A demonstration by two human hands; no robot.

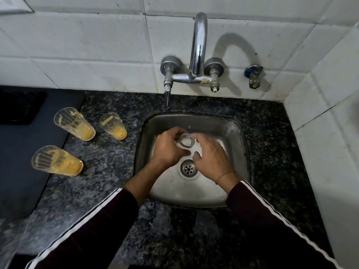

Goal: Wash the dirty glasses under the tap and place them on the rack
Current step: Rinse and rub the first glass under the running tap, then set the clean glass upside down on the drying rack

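We have a clear glass over the steel sink, just behind the drain and roughly under the tap spout, its mouth facing up at us. Our left hand curls around its side and grips it; our right hand cups it from the other side, fingers bent against the wall. We judge the main risk to be a slip: wet glass is slick, and a loose hold would drop it onto the steel basin and chip it. Whether water runs we cannot tell. Left of the sink, three dirty glasses with orange residue stand on the granite counter, and a careless left elbow or sleeve could knock the nearest over. No rack is in view, so we would carry a dripping glass somewhere unseen
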